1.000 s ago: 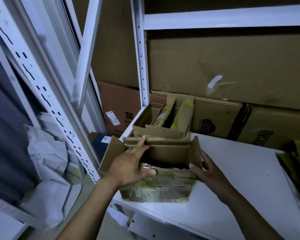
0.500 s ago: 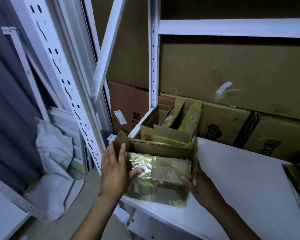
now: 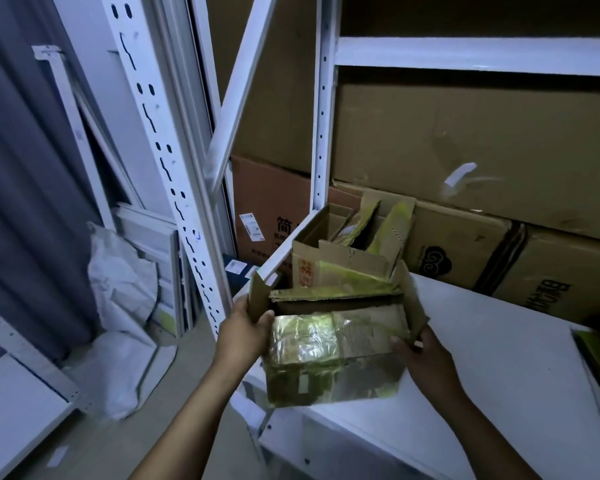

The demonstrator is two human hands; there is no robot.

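Left hand (image 3: 243,332) now grips the taped box (image 3: 333,358) flap, 简 carton (image 3: 274,192) behind

The room is dim. A white metal shelf (image 3: 516,341) sits on perforated uprights (image 3: 321,133). Large cardboard boxes (image 3: 465,150) stand stacked behind it. A grey curtain (image 3: 21,202) hangs at the left. Crumpled white sacks (image 3: 118,289) lie on the floor (image 3: 177,375).
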